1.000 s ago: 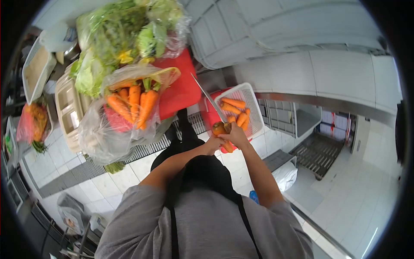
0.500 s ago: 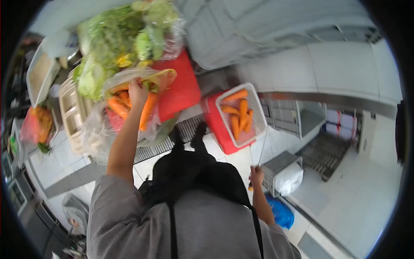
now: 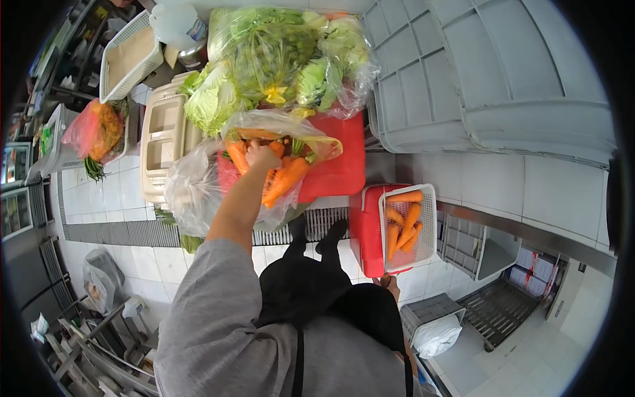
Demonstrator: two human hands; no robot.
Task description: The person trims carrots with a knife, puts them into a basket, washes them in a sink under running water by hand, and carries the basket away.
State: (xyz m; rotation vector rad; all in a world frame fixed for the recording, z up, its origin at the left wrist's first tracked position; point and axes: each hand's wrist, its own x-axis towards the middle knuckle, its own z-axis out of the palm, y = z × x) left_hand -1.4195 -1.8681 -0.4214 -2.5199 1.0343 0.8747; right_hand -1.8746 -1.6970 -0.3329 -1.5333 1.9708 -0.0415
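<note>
My left hand point(image 3: 263, 157) is inside an open clear plastic bag point(image 3: 198, 192), its fingers curled against the carrots there. Several orange carrots point(image 3: 288, 180) lie in that bag, some with green tops. The bag rests on a red surface point(image 3: 340, 159). Low on the right, my right hand point(image 3: 391, 286) is closed around what looks like a knife with a dark handle point(image 3: 385, 280); its blade is hard to make out. Just beyond that hand, a white mesh basket point(image 3: 431, 228) holds several carrots point(image 3: 409, 225) and sits tilted on a red box point(image 3: 370, 231).
Bagged greens point(image 3: 271, 56) and a cabbage point(image 3: 215, 102) are piled behind the carrot bag. Beige lidded trays point(image 3: 162, 139) stand to its left. Big grey crates point(image 3: 463, 79) line the upper right. A floor grating point(image 3: 106, 231) runs below.
The view has swung, so the scene sits further right and down. My left hand has gone from the bag's rim down among the carrots. My right hand has come close to the basket's near edge.
</note>
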